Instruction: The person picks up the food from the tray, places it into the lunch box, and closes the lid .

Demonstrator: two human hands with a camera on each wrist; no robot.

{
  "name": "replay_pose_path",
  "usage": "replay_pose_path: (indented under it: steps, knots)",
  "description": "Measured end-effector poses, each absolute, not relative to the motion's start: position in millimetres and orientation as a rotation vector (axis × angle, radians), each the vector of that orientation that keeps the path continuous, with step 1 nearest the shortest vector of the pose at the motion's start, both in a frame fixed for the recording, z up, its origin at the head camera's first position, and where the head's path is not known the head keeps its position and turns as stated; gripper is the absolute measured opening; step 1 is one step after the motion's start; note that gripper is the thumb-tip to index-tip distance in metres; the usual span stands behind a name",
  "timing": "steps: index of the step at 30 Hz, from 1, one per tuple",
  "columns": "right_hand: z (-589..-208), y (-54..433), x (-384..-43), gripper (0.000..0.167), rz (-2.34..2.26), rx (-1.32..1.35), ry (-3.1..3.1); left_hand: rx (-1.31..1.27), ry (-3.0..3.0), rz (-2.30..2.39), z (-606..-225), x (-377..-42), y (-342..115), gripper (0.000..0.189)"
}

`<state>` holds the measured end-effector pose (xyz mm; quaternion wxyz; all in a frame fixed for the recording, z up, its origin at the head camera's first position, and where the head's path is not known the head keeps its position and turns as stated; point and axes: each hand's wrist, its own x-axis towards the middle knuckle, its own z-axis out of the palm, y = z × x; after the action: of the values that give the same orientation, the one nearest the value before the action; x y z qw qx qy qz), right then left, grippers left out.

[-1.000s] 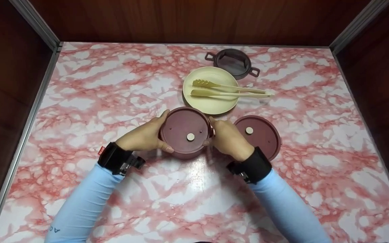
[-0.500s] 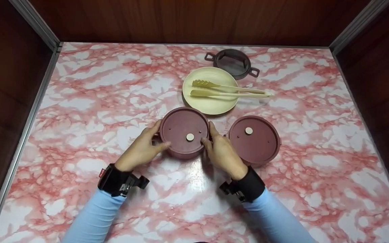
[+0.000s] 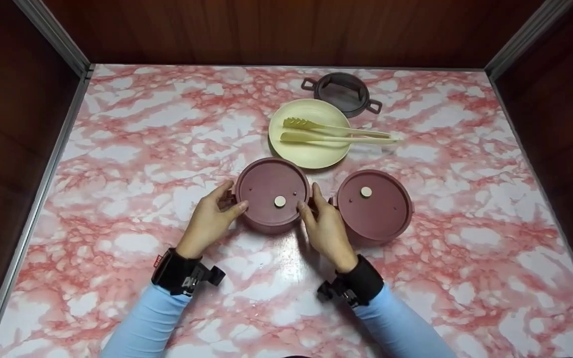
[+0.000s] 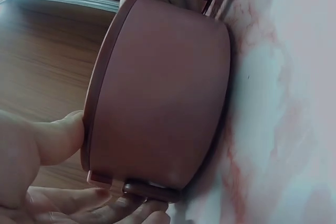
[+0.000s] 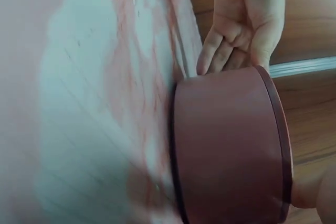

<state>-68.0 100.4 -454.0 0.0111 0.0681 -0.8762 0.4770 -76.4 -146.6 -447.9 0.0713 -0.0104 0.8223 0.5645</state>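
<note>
A maroon lidded pot (image 3: 271, 219) stands on the marbled table, its flat maroon lid (image 3: 266, 186) carrying a pale round knob. At its left handle, my left hand (image 3: 209, 221) grips the side, thumb on the lid's rim and fingers beneath the handle in the left wrist view. My right hand (image 3: 326, 233) holds the opposite handle, its thumb (image 5: 307, 192) against the rim in the right wrist view; the fingers behind are largely hidden there. A second maroon lidded pot (image 3: 376, 214) sits just right of that hand.
Behind the first pot lies a pale yellow plate (image 3: 311, 156) with cream tongs (image 3: 336, 140) across it, their ends reaching past its right rim. A dark two-handled pan (image 3: 343, 94) stands beyond. Wood panels (image 3: 286, 32) wall the table on the back and sides.
Both hands have drawn back toward me, from round the pot's sides to its handles. The pot has barely moved, and the other things stay where they were.
</note>
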Motion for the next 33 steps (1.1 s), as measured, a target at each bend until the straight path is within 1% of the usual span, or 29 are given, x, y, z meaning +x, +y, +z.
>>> replay_pose_path:
  steps: [5, 9, 16, 20, 25, 29, 33]
  knots:
    - [-460.5, 101.2, -67.3, 0.062, 1.621, 0.157, -2.629, -0.042, 2.448, 1.742, -450.8, -77.3, -143.9, 0.069]
    - [-462.7, 98.6, -66.5, 0.061, 1.640, 0.123, -2.600, -0.034, 2.440, 1.766, -455.1, -76.1, -143.7, 0.068]
    - [-455.7, 95.5, -59.7, 0.061, 1.630, 0.093, -2.617, -0.017, 2.441, 1.817, -454.9, -67.1, -145.3, 0.069]
    - [-440.4, 99.1, -54.7, 0.061, 1.688, 0.130, -2.559, 0.036, 2.465, 1.870, -443.4, -61.8, -142.2, 0.068]
    - [-409.0, 112.9, -50.3, 0.060, 1.784, 0.142, -2.413, 0.137, 2.502, 1.980, -417.5, -59.1, -128.8, 0.068]
    - [-381.2, 134.3, -50.6, 0.055, 1.734, 0.109, -2.338, 0.271, 2.516, 2.080, -395.3, -63.6, -107.9, 0.067]
    - [-361.9, 162.3, -53.3, 0.049, 1.747, 0.040, -2.267, 0.351, 2.506, 2.125, -381.3, -72.2, -79.0, 0.067]
